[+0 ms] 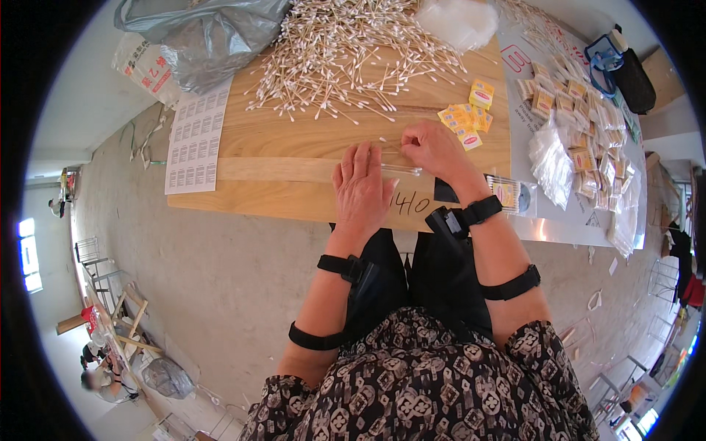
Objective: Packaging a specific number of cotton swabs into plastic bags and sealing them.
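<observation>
My left hand [362,184] lies palm down with its fingers stretched out, over one end of a clear plastic strip [287,170] on the wooden table. A few cotton swabs [403,170] lie side by side between that hand and my right hand [439,152]. The right hand's fingers are curled closed; what they hold, if anything, is hidden. One loose white swab tip [382,140] shows just left of them. A large heap of cotton swabs [331,59] spreads beyond both hands. Small yellow printed cards [463,117] lie beyond the right hand.
A filled swab pack [504,192] lies near my right wrist. Further right are clear plastic bags [551,165] and many packed swab bags [585,125] on a silvery board. At left are a printed sheet [197,140] and a grey plastic bag [220,40].
</observation>
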`<state>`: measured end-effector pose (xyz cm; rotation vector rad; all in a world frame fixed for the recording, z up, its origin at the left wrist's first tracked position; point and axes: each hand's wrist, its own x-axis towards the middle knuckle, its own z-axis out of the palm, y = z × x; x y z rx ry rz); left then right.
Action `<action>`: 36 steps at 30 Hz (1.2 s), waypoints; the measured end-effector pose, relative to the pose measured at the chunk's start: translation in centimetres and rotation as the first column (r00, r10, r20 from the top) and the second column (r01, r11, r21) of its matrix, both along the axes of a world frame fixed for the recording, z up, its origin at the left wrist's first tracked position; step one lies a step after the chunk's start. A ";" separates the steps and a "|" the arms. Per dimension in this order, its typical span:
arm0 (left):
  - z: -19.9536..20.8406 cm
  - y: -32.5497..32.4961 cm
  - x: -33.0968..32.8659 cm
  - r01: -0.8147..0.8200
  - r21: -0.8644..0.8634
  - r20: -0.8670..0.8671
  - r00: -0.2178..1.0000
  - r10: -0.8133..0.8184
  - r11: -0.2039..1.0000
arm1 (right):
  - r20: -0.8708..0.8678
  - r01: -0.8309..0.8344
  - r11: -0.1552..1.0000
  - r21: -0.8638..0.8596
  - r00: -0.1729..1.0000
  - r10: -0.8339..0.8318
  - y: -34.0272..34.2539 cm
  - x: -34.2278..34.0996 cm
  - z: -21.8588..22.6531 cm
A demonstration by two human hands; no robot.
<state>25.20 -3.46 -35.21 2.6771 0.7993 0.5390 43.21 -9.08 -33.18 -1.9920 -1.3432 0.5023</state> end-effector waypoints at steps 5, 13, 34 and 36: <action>0.3 -0.4 -0.2 0.037 -0.027 -0.013 0.999 -0.037 0.999 | -0.010 0.002 1.000 -0.004 1.000 -0.002 -0.4 0.1 -0.5; 0.4 -0.8 -0.8 0.068 -0.032 0.053 0.996 -0.066 0.997 | 0.116 -0.199 0.980 0.020 0.974 0.195 -1.3 -0.1 -0.8; 0.4 -1.0 -0.9 0.065 -0.008 0.054 0.996 -0.064 0.998 | 0.208 -0.128 0.991 0.042 0.971 0.117 -1.4 -1.1 -0.4; 0.4 -1.1 -0.8 0.046 0.005 0.051 0.998 -0.046 0.999 | 0.214 -0.123 0.992 -0.039 0.968 0.129 -1.6 -1.2 -0.5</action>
